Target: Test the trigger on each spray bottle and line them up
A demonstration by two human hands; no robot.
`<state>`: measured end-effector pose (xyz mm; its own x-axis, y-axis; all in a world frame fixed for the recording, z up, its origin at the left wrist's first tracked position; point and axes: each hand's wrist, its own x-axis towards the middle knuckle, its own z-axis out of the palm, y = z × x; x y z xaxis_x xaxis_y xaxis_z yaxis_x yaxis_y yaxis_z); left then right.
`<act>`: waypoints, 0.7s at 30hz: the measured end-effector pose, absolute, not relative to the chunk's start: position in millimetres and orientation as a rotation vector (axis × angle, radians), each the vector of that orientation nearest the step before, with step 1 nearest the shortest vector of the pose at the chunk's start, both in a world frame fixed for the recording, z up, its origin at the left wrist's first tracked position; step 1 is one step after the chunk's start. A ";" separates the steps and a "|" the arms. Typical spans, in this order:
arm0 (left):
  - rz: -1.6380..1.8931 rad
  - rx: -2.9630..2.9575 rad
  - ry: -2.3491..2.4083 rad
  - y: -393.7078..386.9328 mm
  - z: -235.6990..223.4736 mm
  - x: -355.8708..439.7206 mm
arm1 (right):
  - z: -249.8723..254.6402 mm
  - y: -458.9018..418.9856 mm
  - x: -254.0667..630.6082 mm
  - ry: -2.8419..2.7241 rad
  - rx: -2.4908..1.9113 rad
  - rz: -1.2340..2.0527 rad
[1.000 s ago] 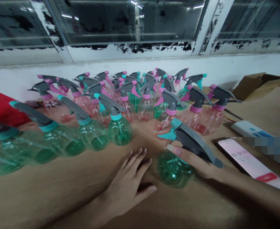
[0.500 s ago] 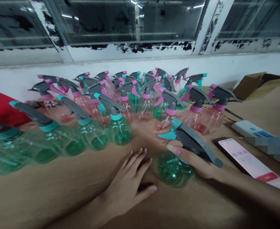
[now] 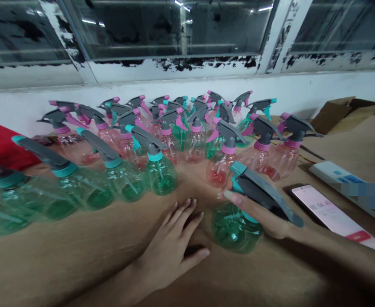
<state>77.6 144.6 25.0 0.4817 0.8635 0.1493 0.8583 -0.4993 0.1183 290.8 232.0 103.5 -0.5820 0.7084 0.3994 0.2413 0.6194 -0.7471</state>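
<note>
My right hand [image 3: 264,215] is wrapped round the neck of a green spray bottle [image 3: 234,230] with a grey and teal trigger head. Its fingers are partly hidden behind the head, and the teal trigger is drawn in toward the neck. Flat on the brown table [image 3: 111,264], my left hand [image 3: 173,243] lies with fingers spread, holding nothing, to the left of that bottle. A pink spray bottle [image 3: 217,170] stands just behind the held one. Another green spray bottle [image 3: 161,175] stands beyond my left fingertips.
Several green bottles [image 3: 94,194] line the left side, and pink and green ones [image 3: 195,143] crowd toward the white wall [image 3: 21,100]. At right lie a phone [image 3: 328,213] showing a timer and a white device [image 3: 328,170]. An open cardboard box [image 3: 337,115] sits behind; red material [image 3: 5,145] is at left.
My right fingers have closed in, pulling the teal trigger back toward the bottle neck. The bottle's head has shifted slightly right. My left hand has stayed in place.
</note>
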 end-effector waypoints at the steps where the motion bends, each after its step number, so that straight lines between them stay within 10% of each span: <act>1: 0.300 2.681 1.557 144.6 24.9 77.8 | 103.1 232.1 291.1 -2.139 -0.745 0.856; 21: 0.276 2.681 1.563 144.9 24.3 77.6 | 100.7 229.3 287.9 -1.981 -0.646 0.990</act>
<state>77.6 144.9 24.3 0.4811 0.8655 0.1393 0.8608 -0.4965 0.1117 287.9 229.3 100.7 -0.5407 0.7197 0.4356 0.0837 0.5613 -0.8234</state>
